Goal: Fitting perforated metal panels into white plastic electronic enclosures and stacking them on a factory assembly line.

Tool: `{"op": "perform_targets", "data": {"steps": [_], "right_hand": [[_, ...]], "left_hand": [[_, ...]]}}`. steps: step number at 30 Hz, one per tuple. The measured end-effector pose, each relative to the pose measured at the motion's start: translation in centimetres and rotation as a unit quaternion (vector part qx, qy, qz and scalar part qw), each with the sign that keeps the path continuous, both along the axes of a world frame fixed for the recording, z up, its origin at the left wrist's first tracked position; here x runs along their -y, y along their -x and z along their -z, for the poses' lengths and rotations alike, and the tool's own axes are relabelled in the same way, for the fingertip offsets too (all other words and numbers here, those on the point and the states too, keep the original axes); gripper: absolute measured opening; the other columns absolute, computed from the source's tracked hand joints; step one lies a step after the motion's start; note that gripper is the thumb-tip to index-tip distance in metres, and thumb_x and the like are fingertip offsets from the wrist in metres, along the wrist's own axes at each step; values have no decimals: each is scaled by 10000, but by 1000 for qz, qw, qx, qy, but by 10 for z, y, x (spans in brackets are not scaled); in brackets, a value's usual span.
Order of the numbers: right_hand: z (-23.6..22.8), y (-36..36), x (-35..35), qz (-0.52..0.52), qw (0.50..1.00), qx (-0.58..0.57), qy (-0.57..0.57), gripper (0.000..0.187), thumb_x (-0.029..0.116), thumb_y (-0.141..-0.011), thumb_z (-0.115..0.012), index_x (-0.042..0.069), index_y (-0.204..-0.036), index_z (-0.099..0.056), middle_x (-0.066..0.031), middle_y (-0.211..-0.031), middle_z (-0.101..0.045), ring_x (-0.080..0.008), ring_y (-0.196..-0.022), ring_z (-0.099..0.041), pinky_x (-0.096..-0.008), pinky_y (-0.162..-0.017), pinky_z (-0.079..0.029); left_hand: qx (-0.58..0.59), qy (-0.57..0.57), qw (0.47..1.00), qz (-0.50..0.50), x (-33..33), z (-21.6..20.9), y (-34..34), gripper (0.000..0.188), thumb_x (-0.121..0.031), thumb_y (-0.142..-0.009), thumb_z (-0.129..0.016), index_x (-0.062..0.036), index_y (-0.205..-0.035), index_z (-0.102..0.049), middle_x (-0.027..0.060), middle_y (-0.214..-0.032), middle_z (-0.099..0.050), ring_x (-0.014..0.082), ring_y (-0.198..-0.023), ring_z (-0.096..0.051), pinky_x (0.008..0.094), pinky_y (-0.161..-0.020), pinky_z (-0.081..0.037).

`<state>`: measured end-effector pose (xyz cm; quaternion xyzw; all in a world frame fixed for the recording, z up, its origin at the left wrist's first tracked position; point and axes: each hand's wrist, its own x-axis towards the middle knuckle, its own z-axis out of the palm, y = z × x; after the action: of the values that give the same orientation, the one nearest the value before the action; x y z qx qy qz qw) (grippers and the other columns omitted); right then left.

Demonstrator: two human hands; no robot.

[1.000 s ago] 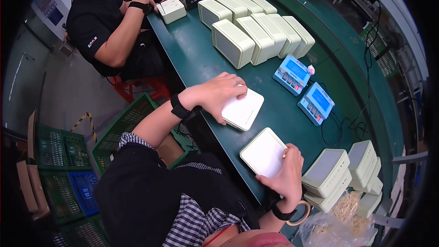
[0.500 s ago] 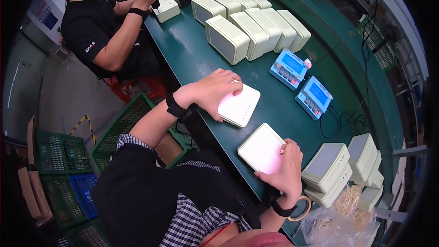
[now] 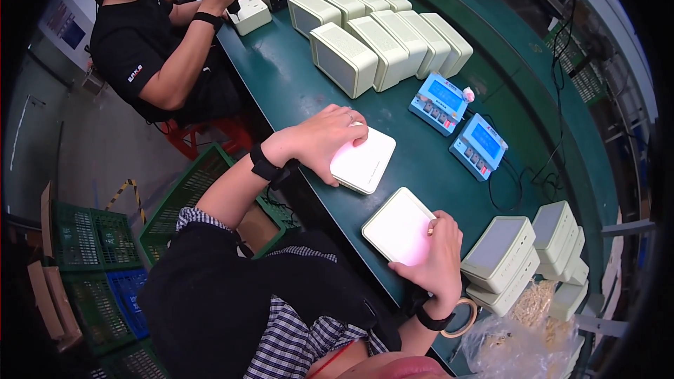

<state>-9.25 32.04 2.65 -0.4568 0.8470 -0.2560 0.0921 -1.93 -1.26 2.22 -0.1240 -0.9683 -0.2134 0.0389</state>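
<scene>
Two square, cream-rimmed box-shaped devices with bright white faces lie side by side on the green table. My left hand (image 3: 326, 142) grips the farther square device (image 3: 370, 163) by its left side, fingers curled over the far edge and thumb at the near edge. Around the right side of the nearer square device (image 3: 395, 221) is my right hand (image 3: 439, 260), its thumb low on the near edge and its fingers bent at the far side. A pink glow tints both faces beside my hands. The undersides of both devices are hidden.
Several cream boxes (image 3: 344, 60) stand in rows at the back. Two blue meters with screens (image 3: 483, 146) sit at the right, trailing cables. Stacked cream devices (image 3: 497, 253), a tape roll (image 3: 460, 318) and a plastic bag (image 3: 516, 344) lie near right. A co-worker (image 3: 151, 49) sits far left.
The whole view has shifted slightly. My hands keep their grip on both devices, which stay in the same places on the table.
</scene>
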Motion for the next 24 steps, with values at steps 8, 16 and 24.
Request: {"op": "perform_targets", "data": {"steps": [8,16,24], "right_hand": [[4,0,-1,-12,998,-11,57,823,243,-392,-898,29,-1053,-457,-159,-1135,-550,-364,-1061,-506,-426,-923,-374],[9,1,-4,146,985,-56,73,857,257,-472,-889,-12,-1192,-509,-183,-1128,-572,-357,-996,-546,-425,-852,-425],[30,5,-1,314,938,-109,97,707,341,-598,-882,-9,-1088,-511,-200,-1077,-581,-385,-945,-567,-449,-820,-453]], "left_hand": [[-77,24,997,-15,-8,3,-3,999,-607,-538,-808,-93,-1329,-480,174,-1306,-492,342,-1207,-474,430,-1012,-329],[-68,148,986,-46,-20,7,-7,1202,-662,-579,-771,-87,-1519,-290,219,-1380,-445,384,-1253,-447,503,-1073,-279],[-6,118,992,-48,-31,4,-4,1184,-566,-536,-832,-116,-1503,-319,221,-1388,-438,378,-1278,-433,547,-1094,-263]]}}
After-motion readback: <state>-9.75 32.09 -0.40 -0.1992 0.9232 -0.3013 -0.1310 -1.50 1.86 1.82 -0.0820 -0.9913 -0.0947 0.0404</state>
